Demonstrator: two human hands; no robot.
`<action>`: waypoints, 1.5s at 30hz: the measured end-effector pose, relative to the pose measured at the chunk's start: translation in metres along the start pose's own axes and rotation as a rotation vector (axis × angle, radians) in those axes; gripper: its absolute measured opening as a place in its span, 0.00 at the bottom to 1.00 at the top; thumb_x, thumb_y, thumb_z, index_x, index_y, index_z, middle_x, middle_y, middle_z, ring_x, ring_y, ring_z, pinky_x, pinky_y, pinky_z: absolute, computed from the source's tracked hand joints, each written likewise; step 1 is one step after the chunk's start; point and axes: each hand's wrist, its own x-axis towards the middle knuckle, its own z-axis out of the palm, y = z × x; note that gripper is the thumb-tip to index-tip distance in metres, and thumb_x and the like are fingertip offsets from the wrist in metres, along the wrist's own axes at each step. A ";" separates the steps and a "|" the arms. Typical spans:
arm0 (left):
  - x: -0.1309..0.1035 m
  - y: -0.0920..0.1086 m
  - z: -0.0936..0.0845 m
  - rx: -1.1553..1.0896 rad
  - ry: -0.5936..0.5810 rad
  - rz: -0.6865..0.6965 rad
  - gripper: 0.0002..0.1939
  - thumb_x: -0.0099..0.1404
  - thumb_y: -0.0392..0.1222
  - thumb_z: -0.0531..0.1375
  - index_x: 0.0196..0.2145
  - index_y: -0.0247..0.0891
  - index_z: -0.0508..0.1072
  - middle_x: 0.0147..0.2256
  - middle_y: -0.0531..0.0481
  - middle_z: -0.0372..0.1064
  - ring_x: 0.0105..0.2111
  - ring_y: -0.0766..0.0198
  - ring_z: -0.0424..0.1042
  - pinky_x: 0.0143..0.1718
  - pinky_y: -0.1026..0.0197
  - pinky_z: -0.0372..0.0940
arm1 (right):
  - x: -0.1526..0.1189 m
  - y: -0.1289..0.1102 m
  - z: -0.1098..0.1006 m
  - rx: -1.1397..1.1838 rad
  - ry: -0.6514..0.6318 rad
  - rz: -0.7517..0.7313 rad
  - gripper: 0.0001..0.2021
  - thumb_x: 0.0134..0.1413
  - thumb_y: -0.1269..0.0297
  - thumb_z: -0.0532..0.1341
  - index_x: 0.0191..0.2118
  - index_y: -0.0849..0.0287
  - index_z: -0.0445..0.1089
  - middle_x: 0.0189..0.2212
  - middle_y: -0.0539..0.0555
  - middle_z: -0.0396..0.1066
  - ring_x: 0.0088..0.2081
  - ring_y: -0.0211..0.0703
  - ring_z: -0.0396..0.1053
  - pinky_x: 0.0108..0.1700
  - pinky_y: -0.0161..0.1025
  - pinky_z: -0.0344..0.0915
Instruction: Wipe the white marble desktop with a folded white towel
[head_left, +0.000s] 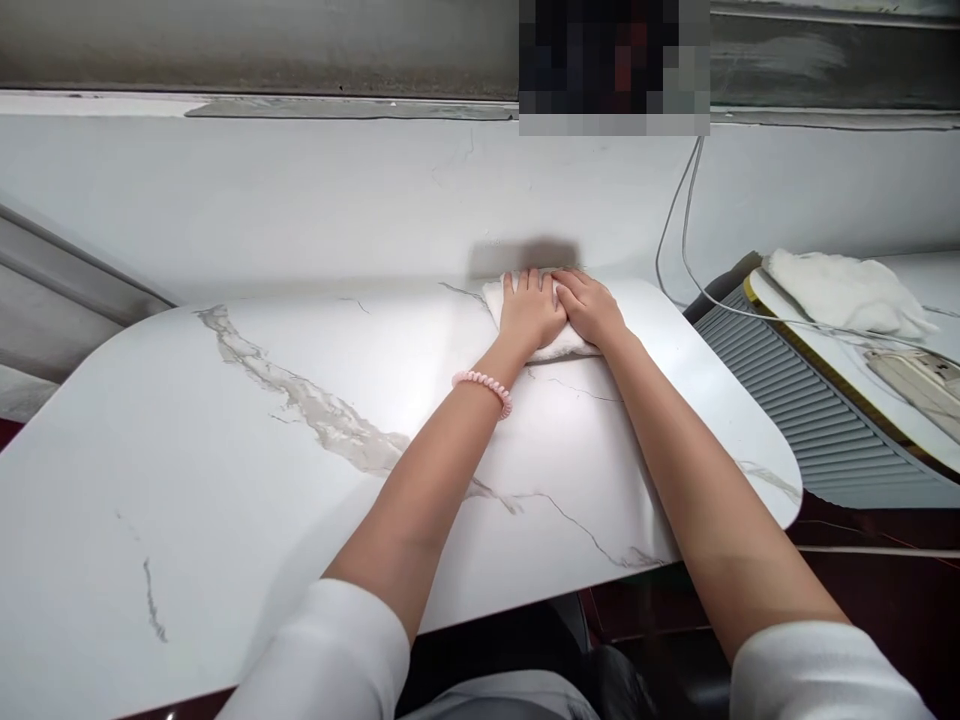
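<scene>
The cloth point(568, 346) lies on the tabletop point(225, 500), near its far edge and right of its middle, close to the wall point(300, 200). It is white, and its left corner and near edge show beyond the hands. The left hand point(534, 308) rests palm down on it, fingers stretched toward the wall. The right hand point(592, 308) lies just beside, angled inward, its fingers toward the left hand and also on the cloth. Neither grip is closed: both hands are spread over the cloth, pressed on it rather than wrapped round it. A pink coiled band point(486, 383) circles the left wrist, and white sleeves point(330, 635) cover both upper arms.

The tabletop is white with grey-beige veins, one broad streak running diagonally left of the arms, and has rounded corners. A dark shadow falls on the wall just beyond the hands. Farther right, thin cords point(684, 240) hang down the wall, one crossing a second tabletop point(821, 362) with a ribbed grey side point(810, 410). Another cloth point(840, 290), also white, lies bunched there. Grey panels point(60, 290) stand at the far left.
</scene>
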 end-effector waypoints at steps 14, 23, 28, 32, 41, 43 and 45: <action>-0.085 0.047 -0.006 -0.001 -0.088 0.008 0.31 0.74 0.46 0.40 0.70 0.29 0.52 0.71 0.39 0.44 0.71 0.50 0.41 0.71 0.43 0.33 | -0.100 -0.015 -0.031 -0.164 -0.174 0.065 0.29 0.69 0.59 0.37 0.70 0.62 0.53 0.70 0.60 0.50 0.71 0.51 0.47 0.69 0.58 0.47; -0.170 0.105 -0.007 -0.026 -0.120 0.122 0.31 0.75 0.46 0.40 0.70 0.28 0.51 0.70 0.38 0.46 0.71 0.47 0.41 0.71 0.41 0.34 | -0.216 -0.027 -0.071 -0.197 -0.123 0.118 0.31 0.69 0.55 0.34 0.68 0.62 0.56 0.69 0.61 0.54 0.70 0.52 0.49 0.69 0.57 0.50; -0.191 0.137 -0.004 -0.029 -0.122 0.232 0.31 0.74 0.46 0.42 0.69 0.24 0.52 0.70 0.33 0.45 0.70 0.44 0.43 0.70 0.40 0.36 | -0.258 -0.018 -0.092 -0.202 -0.121 0.230 0.31 0.69 0.54 0.34 0.69 0.59 0.56 0.69 0.57 0.54 0.71 0.50 0.48 0.70 0.57 0.50; -0.187 0.153 0.001 -0.039 -0.105 0.261 0.31 0.74 0.45 0.43 0.68 0.23 0.53 0.69 0.33 0.48 0.70 0.44 0.45 0.70 0.40 0.38 | -0.264 0.001 -0.098 -0.220 -0.116 0.257 0.31 0.69 0.54 0.35 0.69 0.57 0.56 0.70 0.56 0.53 0.70 0.49 0.49 0.69 0.57 0.51; -0.109 0.153 0.019 -0.075 -0.057 0.255 0.29 0.73 0.43 0.44 0.67 0.29 0.57 0.68 0.37 0.54 0.69 0.47 0.50 0.69 0.41 0.39 | -0.197 0.051 -0.091 -0.207 -0.114 0.238 0.30 0.68 0.55 0.36 0.70 0.58 0.54 0.70 0.55 0.52 0.71 0.51 0.47 0.70 0.59 0.49; -0.085 0.148 0.023 -0.080 -0.055 0.229 0.29 0.73 0.44 0.44 0.67 0.29 0.57 0.68 0.38 0.54 0.69 0.49 0.50 0.69 0.42 0.39 | -0.174 0.062 -0.087 -0.193 -0.102 0.227 0.30 0.68 0.56 0.37 0.69 0.58 0.55 0.70 0.55 0.53 0.71 0.51 0.48 0.70 0.59 0.49; -0.062 0.142 0.026 -0.082 -0.053 0.209 0.29 0.73 0.44 0.44 0.67 0.29 0.57 0.68 0.38 0.54 0.69 0.50 0.50 0.70 0.44 0.39 | -0.150 0.072 -0.082 -0.178 -0.092 0.215 0.29 0.68 0.57 0.38 0.69 0.58 0.56 0.70 0.55 0.54 0.71 0.51 0.48 0.69 0.58 0.50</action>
